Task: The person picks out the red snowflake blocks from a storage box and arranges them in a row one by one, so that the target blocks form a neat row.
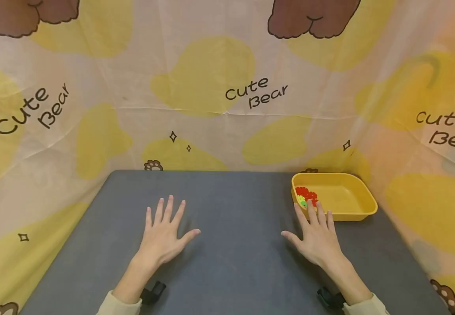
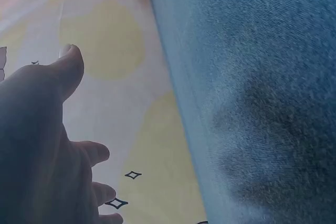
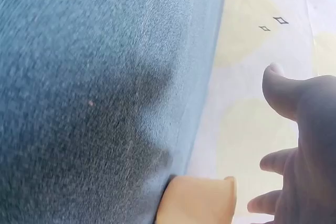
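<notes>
My left hand (image 1: 163,238) is held over the grey table with its fingers spread and straight, holding nothing. On the other side my right hand (image 1: 318,238) is likewise spread and bare, its fingertips overlapping the near left corner of a yellow tray (image 1: 349,197) in the head view. In the right wrist view that hand (image 3: 310,129) appears apart from the tray (image 3: 197,200). Small red pieces (image 1: 306,192) lie at the tray's left end, beside a few yellow and green pieces (image 1: 302,201). The fingers partly hide this heap.
The grey table (image 1: 227,262) ends at a cloth backdrop (image 1: 203,87) printed with yellow patches, bears and lettering. That cloth also hangs along the left and right sides. A dark strap device sits at each wrist, below pale sleeves (image 1: 121,304).
</notes>
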The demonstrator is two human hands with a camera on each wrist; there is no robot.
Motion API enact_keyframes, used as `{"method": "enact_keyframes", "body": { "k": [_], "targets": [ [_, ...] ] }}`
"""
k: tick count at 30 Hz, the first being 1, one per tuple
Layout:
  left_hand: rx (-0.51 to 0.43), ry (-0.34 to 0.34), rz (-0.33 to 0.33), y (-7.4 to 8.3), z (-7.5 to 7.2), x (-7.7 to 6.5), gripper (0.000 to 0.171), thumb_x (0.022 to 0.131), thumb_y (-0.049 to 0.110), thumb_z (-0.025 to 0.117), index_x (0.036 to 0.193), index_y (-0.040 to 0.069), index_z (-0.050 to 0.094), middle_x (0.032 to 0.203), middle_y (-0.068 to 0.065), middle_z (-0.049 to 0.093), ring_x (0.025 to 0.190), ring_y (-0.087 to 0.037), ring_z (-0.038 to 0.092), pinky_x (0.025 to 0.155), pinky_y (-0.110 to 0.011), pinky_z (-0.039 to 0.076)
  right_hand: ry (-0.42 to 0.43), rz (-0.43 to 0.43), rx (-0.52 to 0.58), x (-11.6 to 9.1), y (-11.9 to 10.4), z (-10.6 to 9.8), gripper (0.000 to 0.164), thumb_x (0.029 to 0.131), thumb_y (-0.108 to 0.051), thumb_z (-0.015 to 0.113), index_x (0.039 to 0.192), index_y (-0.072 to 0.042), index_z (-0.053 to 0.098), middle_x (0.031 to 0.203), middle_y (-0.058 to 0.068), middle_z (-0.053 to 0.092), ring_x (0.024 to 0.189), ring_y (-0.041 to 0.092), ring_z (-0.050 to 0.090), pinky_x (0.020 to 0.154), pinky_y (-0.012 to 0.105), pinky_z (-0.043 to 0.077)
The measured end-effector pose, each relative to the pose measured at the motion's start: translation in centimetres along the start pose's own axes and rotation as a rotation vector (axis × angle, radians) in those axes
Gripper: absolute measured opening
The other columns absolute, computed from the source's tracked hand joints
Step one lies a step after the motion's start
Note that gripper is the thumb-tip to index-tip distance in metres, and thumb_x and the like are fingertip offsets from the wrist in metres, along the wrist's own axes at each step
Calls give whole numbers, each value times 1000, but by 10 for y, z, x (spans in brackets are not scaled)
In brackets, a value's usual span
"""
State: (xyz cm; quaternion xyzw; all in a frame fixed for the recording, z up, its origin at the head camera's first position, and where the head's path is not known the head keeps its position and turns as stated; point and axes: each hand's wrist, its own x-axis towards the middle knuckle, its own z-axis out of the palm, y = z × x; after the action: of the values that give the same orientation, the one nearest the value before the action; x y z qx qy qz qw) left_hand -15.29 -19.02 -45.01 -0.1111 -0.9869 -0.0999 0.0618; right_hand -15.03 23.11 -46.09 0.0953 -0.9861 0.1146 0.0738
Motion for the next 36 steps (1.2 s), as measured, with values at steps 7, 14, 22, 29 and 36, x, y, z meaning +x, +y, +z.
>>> {"method": "enact_keyframes", "body": {
  "k": [7, 14, 22, 29, 36],
  "targets": [
    [-11, -5, 5, 5, -1, 7, 98, 91, 82, 37, 163, 18, 23, 169, -17, 5, 155, -41, 0, 118, -65, -6, -12, 5, 4, 0, 6, -4, 91, 95, -71, 50, 160, -11, 30, 163, 30, 17, 149, 55, 10, 117, 69, 4],
    [-35, -5, 40, 18, 0, 18, 96, 92, 81, 37, 164, 19, 20, 169, -17, 5, 155, -40, 2, 120, -64, -1, -16, 10, -2, -1, 20, -10, 92, 95, -70, 50, 158, -5, 31, 162, 32, 17, 149, 54, 11, 117, 68, 5],
    [-94, -22, 76, 40, 4, 34, 91, 95, 78, 35, 164, 20, 18, 170, -15, 4, 155, -38, 3, 121, -62, 6, 0, 20, -17, 5, 43, -17, 89, 97, -66, 50, 156, -2, 34, 159, 36, 21, 145, 57, 15, 117, 69, 9],
    [-136, -59, 108, 64, 12, 50, 85, 99, 74, 31, 164, 21, 17, 170, -14, 7, 156, -36, 7, 122, -58, 10, 74, 9, -22, 9, 65, -29, 80, 99, -56, 55, 151, 3, 39, 152, 41, 28, 140, 61, 22, 112, 72, 16],
    [-201, -38, 152, 88, 18, 63, 78, 102, 67, 33, 163, 19, 22, 169, -15, 13, 155, -36, 13, 122, -58, 15, 116, -2, -11, 13, 95, -36, 72, 101, -50, 56, 147, 5, 42, 148, 42, 31, 135, 63, 28, 105, 76, 23]
  ]
}}
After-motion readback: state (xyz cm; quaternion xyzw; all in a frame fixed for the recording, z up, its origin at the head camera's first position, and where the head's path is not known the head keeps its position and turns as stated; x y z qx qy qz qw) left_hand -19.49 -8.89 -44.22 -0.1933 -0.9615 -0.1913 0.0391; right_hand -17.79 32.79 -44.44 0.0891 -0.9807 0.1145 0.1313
